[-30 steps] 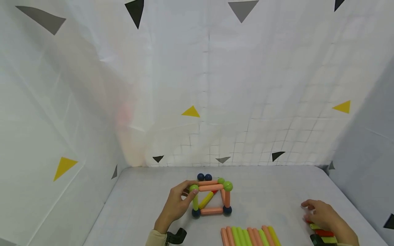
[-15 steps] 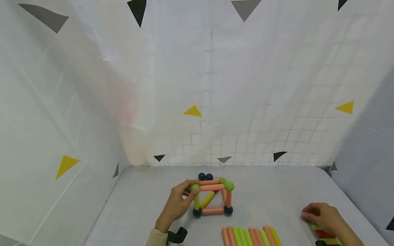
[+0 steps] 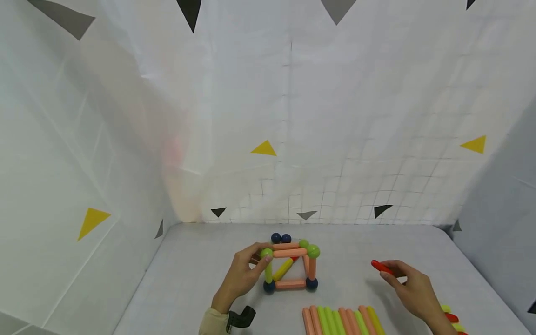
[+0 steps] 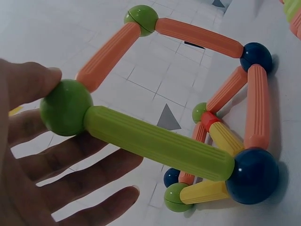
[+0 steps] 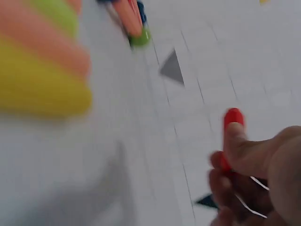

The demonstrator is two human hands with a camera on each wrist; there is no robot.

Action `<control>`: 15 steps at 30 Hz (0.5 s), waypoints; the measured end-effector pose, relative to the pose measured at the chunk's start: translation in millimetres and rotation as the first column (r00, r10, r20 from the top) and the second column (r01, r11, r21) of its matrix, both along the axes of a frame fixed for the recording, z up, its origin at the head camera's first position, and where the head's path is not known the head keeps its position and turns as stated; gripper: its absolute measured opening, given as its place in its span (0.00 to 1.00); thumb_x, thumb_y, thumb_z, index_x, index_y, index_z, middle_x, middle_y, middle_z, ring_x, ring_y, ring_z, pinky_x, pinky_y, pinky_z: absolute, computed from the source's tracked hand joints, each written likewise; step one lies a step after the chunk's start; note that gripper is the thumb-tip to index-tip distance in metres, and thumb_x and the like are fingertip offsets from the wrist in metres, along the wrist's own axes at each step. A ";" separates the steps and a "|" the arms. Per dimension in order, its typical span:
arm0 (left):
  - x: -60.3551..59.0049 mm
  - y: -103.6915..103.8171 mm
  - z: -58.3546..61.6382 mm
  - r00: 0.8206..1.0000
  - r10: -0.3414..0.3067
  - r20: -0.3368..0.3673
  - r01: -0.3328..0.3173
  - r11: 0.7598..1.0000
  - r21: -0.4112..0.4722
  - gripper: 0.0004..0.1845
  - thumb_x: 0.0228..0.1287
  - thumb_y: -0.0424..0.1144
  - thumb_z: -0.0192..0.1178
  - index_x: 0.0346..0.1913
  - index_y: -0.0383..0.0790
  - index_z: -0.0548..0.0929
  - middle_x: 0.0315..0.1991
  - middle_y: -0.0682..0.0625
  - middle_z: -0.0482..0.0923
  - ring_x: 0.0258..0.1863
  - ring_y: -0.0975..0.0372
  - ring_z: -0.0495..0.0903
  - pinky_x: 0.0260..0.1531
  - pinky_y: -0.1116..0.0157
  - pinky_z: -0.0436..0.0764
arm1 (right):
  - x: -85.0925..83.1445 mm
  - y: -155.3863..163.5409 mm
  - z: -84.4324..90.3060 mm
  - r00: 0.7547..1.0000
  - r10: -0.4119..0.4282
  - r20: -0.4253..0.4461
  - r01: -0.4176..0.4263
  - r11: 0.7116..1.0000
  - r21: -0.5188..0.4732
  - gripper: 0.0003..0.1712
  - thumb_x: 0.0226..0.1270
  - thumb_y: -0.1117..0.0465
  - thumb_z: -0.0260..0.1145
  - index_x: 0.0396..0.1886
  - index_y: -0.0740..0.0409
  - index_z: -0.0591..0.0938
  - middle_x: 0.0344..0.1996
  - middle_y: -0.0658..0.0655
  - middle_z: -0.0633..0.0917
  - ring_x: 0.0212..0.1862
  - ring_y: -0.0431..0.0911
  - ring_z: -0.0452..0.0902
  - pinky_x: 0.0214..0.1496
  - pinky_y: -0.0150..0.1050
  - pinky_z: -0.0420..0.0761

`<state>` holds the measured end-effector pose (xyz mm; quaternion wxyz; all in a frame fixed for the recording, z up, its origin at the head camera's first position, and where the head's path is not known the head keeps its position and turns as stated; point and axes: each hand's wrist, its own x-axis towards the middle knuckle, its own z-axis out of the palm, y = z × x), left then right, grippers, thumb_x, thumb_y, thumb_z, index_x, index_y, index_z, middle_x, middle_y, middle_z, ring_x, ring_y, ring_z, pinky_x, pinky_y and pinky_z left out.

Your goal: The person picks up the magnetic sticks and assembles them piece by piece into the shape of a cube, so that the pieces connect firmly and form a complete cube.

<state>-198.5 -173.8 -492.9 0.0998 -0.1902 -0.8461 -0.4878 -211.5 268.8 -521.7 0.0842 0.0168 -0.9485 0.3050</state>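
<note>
A frame of rods and balls stands on the table, with a salmon rod (image 3: 291,252) along its top and dark blue balls (image 4: 254,176) at its lower corners. My left hand (image 3: 244,270) holds the frame's upper left green ball (image 4: 67,107), thumb against it and the other fingers behind. A light green rod (image 4: 160,143) runs down from that ball, and a yellow rod (image 3: 283,270) slants inside the frame. Off to the right, my right hand (image 3: 412,286) pinches a red rod (image 3: 382,266) between thumb and fingers, above the table. Blur softens the right wrist view.
A row of salmon, green and yellow rods (image 3: 335,320) lies at the table's front. More red and yellow-green rods (image 3: 451,318) lie beside the right forearm. Two dark blue balls (image 3: 281,238) sit behind the frame. White sheeting (image 3: 335,116) walls the back and sides.
My right hand has taken a red rod from the rods at the right, lifted it and moved left towards the frame. The left hand stays on the green ball.
</note>
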 end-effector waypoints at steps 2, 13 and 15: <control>-0.8 1.1 0.1 1.000 -0.010 0.003 0.010 1.000 0.002 0.16 0.82 0.50 0.59 0.64 0.53 0.84 0.51 0.58 0.88 0.43 0.67 0.85 0.45 0.66 0.85 | 5.1 -20.0 3.2 0.999 -0.017 -0.046 0.015 0.999 -0.040 0.22 0.71 0.53 0.75 0.57 0.62 0.84 0.43 0.59 0.90 0.39 0.46 0.81 0.32 0.32 0.77; -0.5 0.5 1.2 0.999 -0.041 0.018 0.041 0.999 0.016 0.17 0.82 0.49 0.58 0.66 0.53 0.83 0.57 0.56 0.87 0.45 0.64 0.86 0.46 0.65 0.85 | 38.4 -99.7 19.4 0.934 0.074 -0.349 -0.176 0.946 -0.271 0.17 0.60 0.68 0.81 0.46 0.46 0.90 0.21 0.43 0.79 0.17 0.33 0.60 0.16 0.29 0.64; -0.4 -0.9 2.2 0.999 -0.035 0.022 0.034 0.999 0.010 0.17 0.82 0.49 0.58 0.66 0.52 0.83 0.55 0.57 0.88 0.45 0.65 0.85 0.47 0.65 0.85 | 41.6 -109.9 19.1 0.903 0.124 -0.412 -0.259 0.922 -0.289 0.20 0.56 0.70 0.82 0.46 0.46 0.90 0.19 0.41 0.77 0.15 0.31 0.58 0.15 0.27 0.62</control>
